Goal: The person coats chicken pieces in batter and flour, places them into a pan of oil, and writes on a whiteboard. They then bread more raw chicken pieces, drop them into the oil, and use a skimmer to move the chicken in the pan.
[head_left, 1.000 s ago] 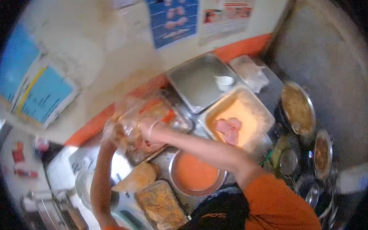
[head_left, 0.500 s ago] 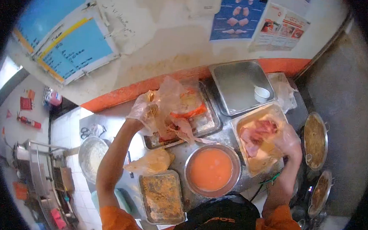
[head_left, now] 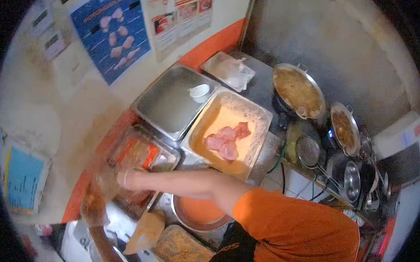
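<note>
**Raw meat (head_left: 227, 143) sits in the powder pan (head_left: 257, 115)**

Metal worktop (head_left: 273, 150) carries the lot. Powder pan's corner butts up to the steel pan (head_left: 157, 107), white cup inside that one. Left tray (head_left: 173, 163) next, orange-red stuff in it. Round bowl (head_left: 217, 223) of orange liquid below the powder pan, partly hidden by the right forearm. Tan bag (head_left: 144, 230) near left tray's lower end. Meat: several pink pieces clumped on the pale powder, well apart from both hands. Right hand (head_left: 113, 178) over left tray's wall-side edge, left hand (head_left: 94, 206) just beside it. Both blurred; can't tell if fingers are wide, narrow or gripping.
</note>
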`<state>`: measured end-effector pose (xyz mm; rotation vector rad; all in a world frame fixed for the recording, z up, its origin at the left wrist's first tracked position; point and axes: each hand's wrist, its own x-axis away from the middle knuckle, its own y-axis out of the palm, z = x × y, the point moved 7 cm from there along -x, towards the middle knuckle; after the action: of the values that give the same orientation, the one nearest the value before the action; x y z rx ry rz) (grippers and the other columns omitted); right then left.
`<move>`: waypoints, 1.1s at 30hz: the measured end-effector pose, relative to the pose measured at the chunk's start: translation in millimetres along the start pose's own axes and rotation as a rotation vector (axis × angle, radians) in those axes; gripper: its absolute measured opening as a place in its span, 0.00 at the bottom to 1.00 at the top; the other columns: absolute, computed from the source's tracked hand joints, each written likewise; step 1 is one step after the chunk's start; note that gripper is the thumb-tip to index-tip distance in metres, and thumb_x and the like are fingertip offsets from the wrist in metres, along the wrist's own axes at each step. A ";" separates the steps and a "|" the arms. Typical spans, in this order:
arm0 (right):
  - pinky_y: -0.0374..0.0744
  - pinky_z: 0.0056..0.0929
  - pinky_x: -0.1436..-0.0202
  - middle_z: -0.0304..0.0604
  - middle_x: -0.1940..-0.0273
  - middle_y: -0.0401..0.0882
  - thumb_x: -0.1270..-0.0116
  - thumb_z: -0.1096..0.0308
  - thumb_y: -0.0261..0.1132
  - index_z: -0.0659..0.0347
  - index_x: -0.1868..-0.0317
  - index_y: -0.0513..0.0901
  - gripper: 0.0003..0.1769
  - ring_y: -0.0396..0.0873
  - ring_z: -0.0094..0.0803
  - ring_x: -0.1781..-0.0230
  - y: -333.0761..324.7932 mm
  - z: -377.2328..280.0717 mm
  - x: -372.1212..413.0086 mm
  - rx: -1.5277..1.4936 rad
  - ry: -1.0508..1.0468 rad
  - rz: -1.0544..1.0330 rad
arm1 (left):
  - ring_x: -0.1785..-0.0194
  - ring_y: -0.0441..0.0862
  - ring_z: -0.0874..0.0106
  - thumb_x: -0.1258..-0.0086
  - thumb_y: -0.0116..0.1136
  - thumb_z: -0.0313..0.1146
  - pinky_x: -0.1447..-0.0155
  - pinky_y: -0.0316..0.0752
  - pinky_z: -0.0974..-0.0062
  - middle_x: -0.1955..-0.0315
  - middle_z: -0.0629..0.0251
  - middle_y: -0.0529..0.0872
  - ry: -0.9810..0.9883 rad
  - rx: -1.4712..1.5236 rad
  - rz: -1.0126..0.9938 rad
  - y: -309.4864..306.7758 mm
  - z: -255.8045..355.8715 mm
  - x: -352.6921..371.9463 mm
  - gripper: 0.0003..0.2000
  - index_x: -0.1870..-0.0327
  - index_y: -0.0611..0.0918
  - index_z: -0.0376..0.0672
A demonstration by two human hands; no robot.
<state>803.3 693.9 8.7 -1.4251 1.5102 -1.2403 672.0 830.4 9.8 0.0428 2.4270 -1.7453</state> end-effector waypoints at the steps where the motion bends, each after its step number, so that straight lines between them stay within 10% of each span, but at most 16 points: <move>1: 0.87 0.44 0.67 0.52 0.59 0.88 0.40 0.70 0.64 0.63 0.61 0.89 0.10 0.88 0.45 0.59 2.9 -7.3 -1.3 0.050 0.000 -0.108 | 0.32 0.74 0.55 0.33 0.60 0.34 0.29 0.71 0.61 0.36 0.57 0.79 -0.086 -0.036 -0.111 24.0 -11.1 18.4 0.25 0.33 0.75 0.42; 5: 0.84 0.49 0.53 0.50 0.57 0.88 0.44 0.69 0.68 0.60 0.59 0.89 0.12 0.86 0.47 0.52 27.7 -12.0 -5.0 0.063 -0.176 -0.285 | 0.31 0.73 0.56 0.34 0.60 0.34 0.28 0.70 0.61 0.35 0.57 0.78 -0.458 0.767 -0.276 94.2 -10.2 33.2 0.26 0.33 0.75 0.42; 27: 0.83 0.40 0.59 0.45 0.57 0.89 0.54 0.70 0.72 0.57 0.59 0.89 0.17 0.84 0.43 0.56 129.4 30.2 -44.2 -0.079 -0.058 -0.502 | 0.28 0.69 0.60 0.37 0.64 0.36 0.26 0.66 0.61 0.31 0.56 0.72 -0.062 0.529 -0.439 188.5 93.0 11.7 0.31 0.31 0.72 0.40; 33: 0.80 0.37 0.66 0.44 0.64 0.87 0.57 0.67 0.73 0.59 0.53 0.85 0.25 0.83 0.34 0.65 -80.7 25.8 29.1 -0.778 -0.055 -0.027 | 0.28 0.68 0.62 0.38 0.65 0.37 0.26 0.65 0.60 0.30 0.56 0.71 -0.031 0.535 -0.430 180.1 94.1 8.7 0.33 0.30 0.72 0.39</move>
<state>848.0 666.4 81.3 -1.9328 2.0522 -0.6163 693.5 799.0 -190.0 -0.4722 1.9744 -2.5085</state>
